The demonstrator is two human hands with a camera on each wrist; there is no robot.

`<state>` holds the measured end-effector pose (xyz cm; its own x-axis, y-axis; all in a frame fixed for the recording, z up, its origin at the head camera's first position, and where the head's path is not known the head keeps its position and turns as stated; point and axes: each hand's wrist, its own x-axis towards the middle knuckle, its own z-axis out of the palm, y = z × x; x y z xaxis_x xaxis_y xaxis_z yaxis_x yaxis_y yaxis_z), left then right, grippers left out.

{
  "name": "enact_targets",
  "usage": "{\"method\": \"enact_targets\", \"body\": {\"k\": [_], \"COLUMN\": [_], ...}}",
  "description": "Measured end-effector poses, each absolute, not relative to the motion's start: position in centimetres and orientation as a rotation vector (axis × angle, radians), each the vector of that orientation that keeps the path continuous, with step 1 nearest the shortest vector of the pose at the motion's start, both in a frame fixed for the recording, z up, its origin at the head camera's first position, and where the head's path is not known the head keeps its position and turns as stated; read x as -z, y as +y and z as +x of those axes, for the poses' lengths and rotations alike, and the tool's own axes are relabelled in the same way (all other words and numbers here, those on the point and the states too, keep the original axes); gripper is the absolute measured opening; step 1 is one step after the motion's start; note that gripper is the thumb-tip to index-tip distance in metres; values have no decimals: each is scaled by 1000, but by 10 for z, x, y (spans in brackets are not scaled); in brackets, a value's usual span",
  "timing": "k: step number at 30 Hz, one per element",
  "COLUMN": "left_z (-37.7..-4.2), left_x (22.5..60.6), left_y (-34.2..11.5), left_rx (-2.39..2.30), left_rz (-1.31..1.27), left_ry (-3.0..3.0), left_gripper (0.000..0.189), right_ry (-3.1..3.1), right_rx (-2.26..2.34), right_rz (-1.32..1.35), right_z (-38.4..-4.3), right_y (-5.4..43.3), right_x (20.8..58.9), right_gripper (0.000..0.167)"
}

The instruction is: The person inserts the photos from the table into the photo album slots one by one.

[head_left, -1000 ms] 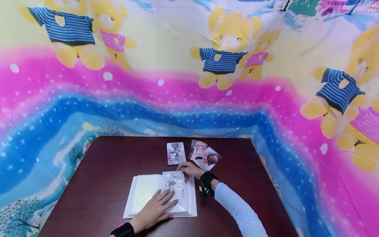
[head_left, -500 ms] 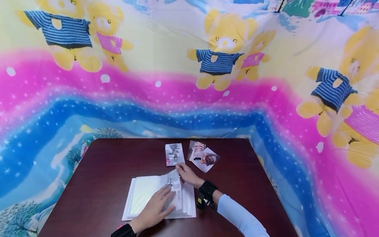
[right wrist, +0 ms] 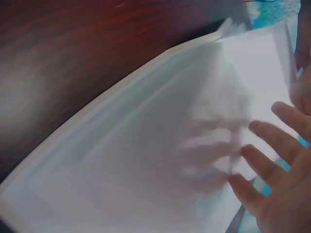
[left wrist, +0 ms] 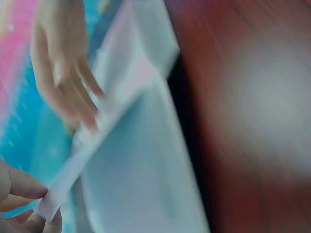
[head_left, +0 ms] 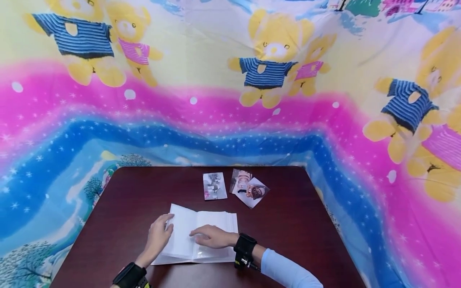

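A white photo album point(head_left: 216, 218) lies open on the table. Its left-hand page point(head_left: 183, 228) stands partly raised, its far corner off the pages below. My left hand point(head_left: 158, 236) pinches the outer edge of this page; in the left wrist view, thumb and fingers point(left wrist: 26, 187) are on either side of the edge. Over the album's middle, near the fold, is my right hand point(head_left: 216, 237), its fingers spread and loosely bent, holding nothing. The right wrist view shows those fingertips point(right wrist: 235, 179) close to the white page; whether they touch it I cannot tell.
Beyond the album lies a photo point(head_left: 215, 186) in grey tones. To its right, two photos overlap, the upper one point(head_left: 253, 193) turned at an angle. The dark red-brown table point(head_left: 288, 224) ends at a printed bear curtain point(head_left: 230, 148).
The page with a picture in its sleeve has turned from right to left. My left hand has moved left to its edge. My right hand has left the page's far corner and come nearer the fold.
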<state>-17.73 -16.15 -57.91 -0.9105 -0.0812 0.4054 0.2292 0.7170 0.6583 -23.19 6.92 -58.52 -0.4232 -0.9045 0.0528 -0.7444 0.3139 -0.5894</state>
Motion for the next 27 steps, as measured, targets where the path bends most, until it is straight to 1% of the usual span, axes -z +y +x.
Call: {"method": "enact_targets", "body": {"k": [5,8,11,13,16,19,21,25,27], "left_z": [-171,-167,-166,-166,-166,-168,-170,-174,-173], "left_x": [607,622,632,635,634,633,633,635,635], "left_y": [-175,-177,-173,-169,-159,-147,-138,-120,-113], "left_rx": [898,655,453,394,398,453,488,471,442], "left_rz": [-137,-248,-384,-470,-565,-620,-673,-824,-892], "left_ry": [-2630,-2637,-2578,-2561,-2587,-2574,-2529,-2441,-2432], "left_gripper": [29,25,28,32,37,37,36,33,32], "right_ry": [2541,2665,2732,2737,2697,2673,2733,2962,3051], "right_rx": [739,736,719,716,777,989,1125,1196,1181], "right_rz": [-1428,-1307,-1136,-1053,-1017,-996,-952,-724,-596], "right_z": [-240,-246,-250,-253,-257,-262,-269,-291,-303], "right_y": [93,108,122,128,133,138,143,164,178], "right_x": [600,606,612,616,621,620,620,620,621], "right_gripper": [30,31,33,34,35,33,29,21,21]}}
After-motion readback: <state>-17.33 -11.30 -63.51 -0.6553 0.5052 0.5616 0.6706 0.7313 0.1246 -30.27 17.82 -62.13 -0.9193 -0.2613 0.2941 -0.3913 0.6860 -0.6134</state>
